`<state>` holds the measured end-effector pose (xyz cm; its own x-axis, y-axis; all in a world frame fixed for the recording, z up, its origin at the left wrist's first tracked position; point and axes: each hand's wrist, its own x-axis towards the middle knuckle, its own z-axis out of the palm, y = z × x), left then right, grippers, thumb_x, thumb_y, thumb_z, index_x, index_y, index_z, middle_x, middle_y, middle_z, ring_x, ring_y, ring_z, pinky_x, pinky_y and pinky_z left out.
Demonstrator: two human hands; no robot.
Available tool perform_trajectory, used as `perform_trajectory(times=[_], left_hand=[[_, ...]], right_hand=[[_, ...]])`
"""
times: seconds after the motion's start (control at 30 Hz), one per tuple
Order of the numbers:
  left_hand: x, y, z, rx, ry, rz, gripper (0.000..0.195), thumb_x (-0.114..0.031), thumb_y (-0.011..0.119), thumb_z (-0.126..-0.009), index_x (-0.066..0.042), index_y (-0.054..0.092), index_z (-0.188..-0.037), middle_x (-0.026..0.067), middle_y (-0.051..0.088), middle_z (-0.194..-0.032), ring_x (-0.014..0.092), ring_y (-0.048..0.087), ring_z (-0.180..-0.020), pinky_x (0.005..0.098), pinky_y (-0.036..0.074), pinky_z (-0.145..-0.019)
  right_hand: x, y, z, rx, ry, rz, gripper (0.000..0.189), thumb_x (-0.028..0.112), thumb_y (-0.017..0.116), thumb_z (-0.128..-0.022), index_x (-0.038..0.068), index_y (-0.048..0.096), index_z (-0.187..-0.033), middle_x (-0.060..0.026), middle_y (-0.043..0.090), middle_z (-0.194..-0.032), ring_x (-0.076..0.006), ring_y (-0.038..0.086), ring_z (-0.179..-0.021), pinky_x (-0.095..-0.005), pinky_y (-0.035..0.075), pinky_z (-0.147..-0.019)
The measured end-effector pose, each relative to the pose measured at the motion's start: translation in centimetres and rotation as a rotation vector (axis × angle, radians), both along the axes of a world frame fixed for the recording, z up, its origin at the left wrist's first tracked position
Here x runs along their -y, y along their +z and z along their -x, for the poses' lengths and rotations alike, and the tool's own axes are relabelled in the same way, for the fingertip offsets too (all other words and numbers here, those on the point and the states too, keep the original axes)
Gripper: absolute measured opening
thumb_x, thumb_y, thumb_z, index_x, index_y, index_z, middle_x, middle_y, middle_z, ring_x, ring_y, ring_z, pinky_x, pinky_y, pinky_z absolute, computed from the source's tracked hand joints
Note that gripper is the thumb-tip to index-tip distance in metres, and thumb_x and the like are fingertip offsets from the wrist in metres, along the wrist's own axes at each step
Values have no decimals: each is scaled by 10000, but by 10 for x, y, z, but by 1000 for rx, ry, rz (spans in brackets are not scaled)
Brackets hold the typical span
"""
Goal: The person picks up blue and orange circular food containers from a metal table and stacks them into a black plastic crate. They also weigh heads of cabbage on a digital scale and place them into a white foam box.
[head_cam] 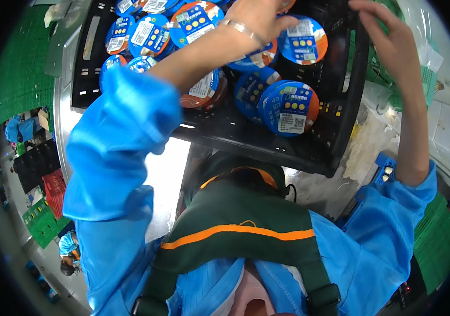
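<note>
A black plastic crate (pixel 248 146) holds many round packs with blue and orange labelled lids. My left hand (pixel 258 17) reaches over its far part, wrist banded by a bracelet, beside a round pack (pixel 303 39); whether its fingers grip anything cannot be told, as they run to the picture's top edge. My right hand (pixel 383 35) is raised at the crate's right rim, its fingers apart and bent, with nothing seen in them. Nearer me, one blue-lidded pack (pixel 289 108) partly overlaps another pack (pixel 248 93). My left forearm hides part of the other packs.
A metal surface (pixel 165 170) lies under the crate's near left side. To the right are a clear plastic bag (pixel 371 94) and a blue crate (pixel 385 162). Green crates (pixel 23 71), red crates (pixel 54 193) and a person in blue (pixel 68 245) are farther off at left.
</note>
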<state>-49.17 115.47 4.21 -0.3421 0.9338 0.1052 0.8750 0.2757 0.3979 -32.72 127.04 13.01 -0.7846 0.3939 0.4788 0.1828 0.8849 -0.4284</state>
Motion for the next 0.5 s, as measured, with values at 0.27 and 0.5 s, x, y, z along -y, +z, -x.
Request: perform_trajectory(times=[0.27,0.5], left_hand=[[42,-10,-71,37,-294,602,463,-427,636,-742,-11,619,-946,173,627,-901,287,611,-874,347,491,-744],[79,20,-34,-121,-50,757,341,-342,612,-787,-23,637,-907,162,640,-832,278,639,-768,342,517,-684]], right_hand=[[16,-31,-27,52,-42,128,103,50,538,-786,50,619,-850,-100,624,-852,-251,589,-823,-422,323,-963],[18,-45,-30,434,269,197,448,204,558,-821,10,443,-1207,-191,521,-1129,-293,506,-1052,-332,394,-904]])
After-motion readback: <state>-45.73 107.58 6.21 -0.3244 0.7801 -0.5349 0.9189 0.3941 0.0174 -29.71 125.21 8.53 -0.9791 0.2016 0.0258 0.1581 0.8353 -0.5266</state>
